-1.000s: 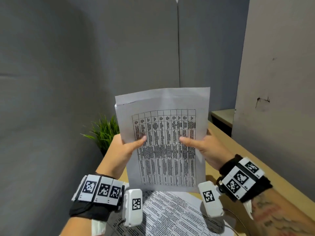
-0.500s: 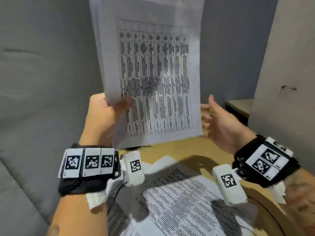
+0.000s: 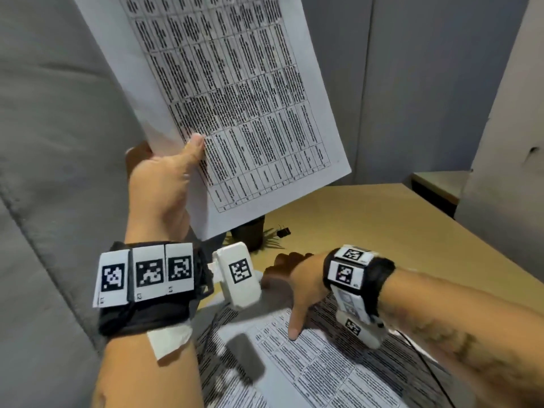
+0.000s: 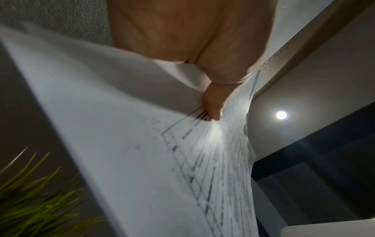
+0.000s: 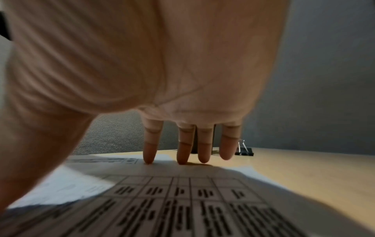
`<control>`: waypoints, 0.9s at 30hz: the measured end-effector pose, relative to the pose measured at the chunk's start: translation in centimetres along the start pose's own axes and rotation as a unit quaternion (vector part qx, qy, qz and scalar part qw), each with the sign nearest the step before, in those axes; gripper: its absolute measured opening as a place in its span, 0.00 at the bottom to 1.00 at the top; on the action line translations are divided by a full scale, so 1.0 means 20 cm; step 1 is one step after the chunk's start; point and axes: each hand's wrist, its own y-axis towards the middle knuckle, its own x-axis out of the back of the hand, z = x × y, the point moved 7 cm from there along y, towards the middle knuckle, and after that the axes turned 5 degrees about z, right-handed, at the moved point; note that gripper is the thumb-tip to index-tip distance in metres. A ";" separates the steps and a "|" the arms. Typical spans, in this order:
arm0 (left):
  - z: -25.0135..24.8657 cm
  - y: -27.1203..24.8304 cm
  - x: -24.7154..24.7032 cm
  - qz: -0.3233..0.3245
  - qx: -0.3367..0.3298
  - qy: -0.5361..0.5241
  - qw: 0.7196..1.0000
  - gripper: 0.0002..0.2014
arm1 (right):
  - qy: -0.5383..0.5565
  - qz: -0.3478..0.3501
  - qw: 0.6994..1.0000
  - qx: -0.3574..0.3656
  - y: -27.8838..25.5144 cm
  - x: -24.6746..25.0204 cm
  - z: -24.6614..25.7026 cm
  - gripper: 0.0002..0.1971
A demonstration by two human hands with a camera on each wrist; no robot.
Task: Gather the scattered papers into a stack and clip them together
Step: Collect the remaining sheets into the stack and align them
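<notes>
- Looking down from the head view, the left hand pinches the raised white printed sheets at one edge; so thin a grip could let them sag or slip. The right hand, fingers straight, presses the white printed sheet on the wooden desk, near the small black binder clip.
- Left wrist view: thumb clamps the paper, which bows.
- Right wrist view: fingertips touch the flat sheet's far edge, the clip just beyond; sliding could crumple it.

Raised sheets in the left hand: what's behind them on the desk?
Below the raised sheets, a dark plant pot and a black binder clip show on the desk. The sheets hide the plant's top.
</notes>
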 end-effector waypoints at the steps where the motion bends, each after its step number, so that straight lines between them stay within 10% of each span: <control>1: 0.00 0.00 0.00 0.004 0.004 -0.008 1.000 0.11 | 0.003 0.014 1.000 -0.001 0.03 0.00 0.02 0.54; 5: 0.01 0.01 0.03 -0.004 -0.002 -0.034 0.999 0.18 | 0.075 0.093 0.992 -0.047 0.07 -0.04 0.04 0.58; 8: 0.01 0.02 0.04 -0.002 0.002 -0.041 0.999 0.13 | 0.106 0.137 0.982 -0.072 0.02 -0.06 0.01 0.37; 13: 0.00 0.01 0.04 -0.013 -0.001 -0.034 0.999 0.09 | 0.075 -0.054 0.994 -0.059 -0.10 0.06 -0.13 0.28; 19: -0.02 -0.01 0.03 0.000 0.001 -0.049 0.999 0.08 | 0.281 -0.200 0.938 0.041 -0.10 0.12 -0.45 0.06; 24: -0.03 -0.01 0.01 0.005 -0.009 -0.049 0.999 0.09 | 0.292 -0.182 0.939 0.023 -0.06 0.04 -0.37 0.10; 27: -0.01 -0.01 0.01 0.009 -0.003 -0.056 0.998 0.08 | 0.217 -0.116 0.969 -0.038 -0.06 0.02 -0.23 0.33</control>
